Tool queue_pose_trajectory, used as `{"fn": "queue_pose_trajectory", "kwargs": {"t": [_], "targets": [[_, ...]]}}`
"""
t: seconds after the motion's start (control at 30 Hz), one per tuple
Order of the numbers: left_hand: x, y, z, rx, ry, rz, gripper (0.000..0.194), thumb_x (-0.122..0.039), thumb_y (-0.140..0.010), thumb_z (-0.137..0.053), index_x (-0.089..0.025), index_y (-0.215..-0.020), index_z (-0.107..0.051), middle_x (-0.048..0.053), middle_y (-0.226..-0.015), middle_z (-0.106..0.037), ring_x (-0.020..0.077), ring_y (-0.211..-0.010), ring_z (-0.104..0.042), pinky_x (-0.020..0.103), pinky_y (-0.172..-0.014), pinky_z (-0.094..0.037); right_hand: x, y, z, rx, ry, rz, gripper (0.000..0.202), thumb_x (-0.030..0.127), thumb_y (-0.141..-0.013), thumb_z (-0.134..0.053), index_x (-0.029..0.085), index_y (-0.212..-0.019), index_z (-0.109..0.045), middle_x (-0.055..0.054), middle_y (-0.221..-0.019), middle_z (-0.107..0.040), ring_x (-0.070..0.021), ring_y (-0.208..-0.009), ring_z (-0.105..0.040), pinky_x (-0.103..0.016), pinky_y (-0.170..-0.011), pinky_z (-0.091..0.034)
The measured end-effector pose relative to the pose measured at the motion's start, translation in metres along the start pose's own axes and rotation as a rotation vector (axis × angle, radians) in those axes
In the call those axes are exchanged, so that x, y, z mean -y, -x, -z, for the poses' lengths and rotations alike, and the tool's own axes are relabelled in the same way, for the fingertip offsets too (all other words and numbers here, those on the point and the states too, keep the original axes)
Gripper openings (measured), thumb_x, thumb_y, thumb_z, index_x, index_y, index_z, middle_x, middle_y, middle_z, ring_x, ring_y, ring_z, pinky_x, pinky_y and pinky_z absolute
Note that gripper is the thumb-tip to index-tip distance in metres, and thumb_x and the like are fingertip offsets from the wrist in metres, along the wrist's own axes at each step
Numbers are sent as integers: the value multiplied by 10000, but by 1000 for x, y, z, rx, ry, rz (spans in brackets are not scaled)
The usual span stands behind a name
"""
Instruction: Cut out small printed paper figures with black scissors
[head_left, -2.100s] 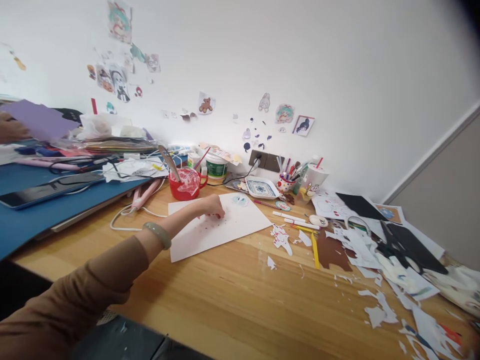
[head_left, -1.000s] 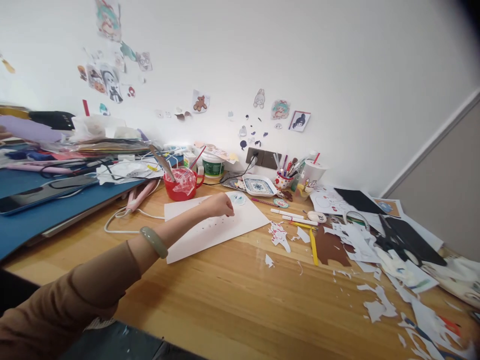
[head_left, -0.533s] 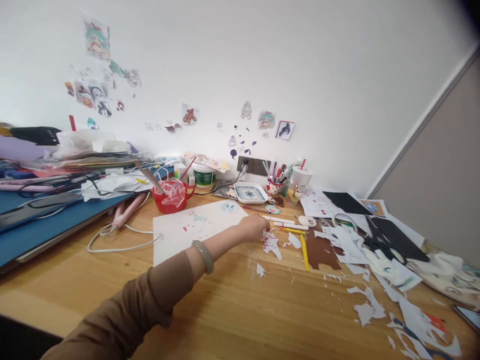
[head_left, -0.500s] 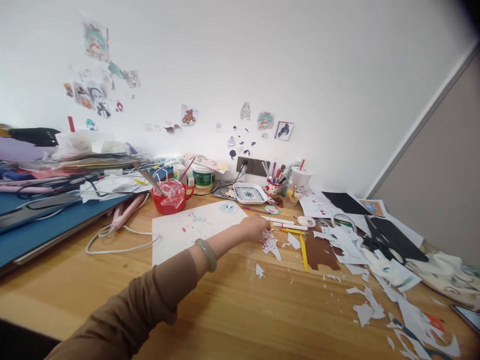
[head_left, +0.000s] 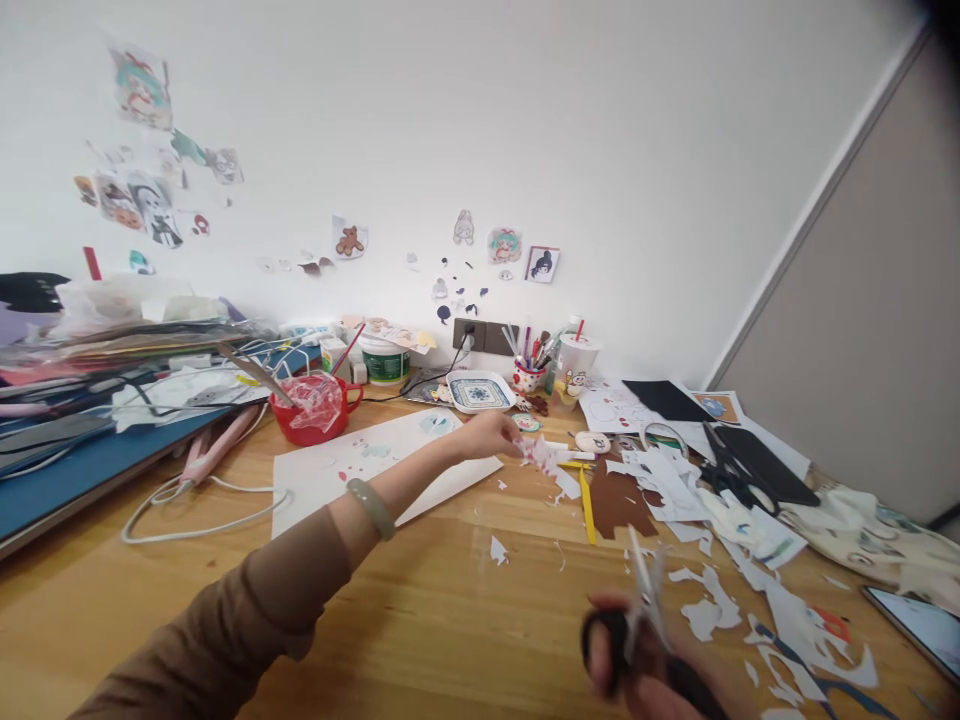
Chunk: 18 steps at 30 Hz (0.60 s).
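Note:
My left hand pinches a pink-and-white paper cutout above the table, near the white markers. At the lower right my right hand grips black-handled scissors, with fingers through the handles; the blades point up and away, slightly apart and blurred. Left of the cutout lies a large white sheet with small coloured pieces on it, partly behind my left forearm. A yellow tool rests beside a brown sheet.
Paper scraps are scattered at the right, near black scissors and a phone. A red mug, a patterned tray, a pen cup and a drink cup stand toward the wall.
My left hand has lifted the pink-and-white cutout off the table. My right hand has come into view with the scissors. The view has turned slightly to the right.

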<state>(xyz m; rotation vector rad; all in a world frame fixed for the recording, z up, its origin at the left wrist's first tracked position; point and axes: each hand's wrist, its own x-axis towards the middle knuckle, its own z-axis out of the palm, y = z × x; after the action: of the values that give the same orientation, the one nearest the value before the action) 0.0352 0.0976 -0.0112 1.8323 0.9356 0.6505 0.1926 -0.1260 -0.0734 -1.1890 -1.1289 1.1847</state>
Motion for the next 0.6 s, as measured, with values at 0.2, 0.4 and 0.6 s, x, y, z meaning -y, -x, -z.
{"fn": "queue_pose_trajectory", "kwargs": {"t": [0.2, 0.4, 0.6], "targets": [[12, 38, 13, -431, 632, 152, 191, -321, -690, -552, -160, -790, -533, 41, -802, -586, 89, -659, -547, 234, -655, -450, 14, -65, -79, 360, -389, -150, 360, 483, -712, -563, 201, -933, -592, -68, -816, -667, -208, -782, -619, -348, -720, -438], [17, 64, 29, -668, 1006, 214, 124, -222, -687, -584, -158, -770, -517, 12, -766, -548, 59, -601, -527, 200, -624, -464, 23, -128, -62, 62, -320, 70, 299, 446, -653, -606, 193, -813, -606, -27, -746, -674, -202, -812, -602, -341, -780, -419], [9, 76, 38, -812, 1211, 257, 60, -216, -737, -533, -163, -735, -507, -3, -697, -526, 53, -552, -502, 199, -600, -463, 26, -138, -47, -18, -257, 169, 336, 509, -702, -519, 226, -863, -601, -30, -839, -677, -209, -870, -593, -326, -755, -425]]}}
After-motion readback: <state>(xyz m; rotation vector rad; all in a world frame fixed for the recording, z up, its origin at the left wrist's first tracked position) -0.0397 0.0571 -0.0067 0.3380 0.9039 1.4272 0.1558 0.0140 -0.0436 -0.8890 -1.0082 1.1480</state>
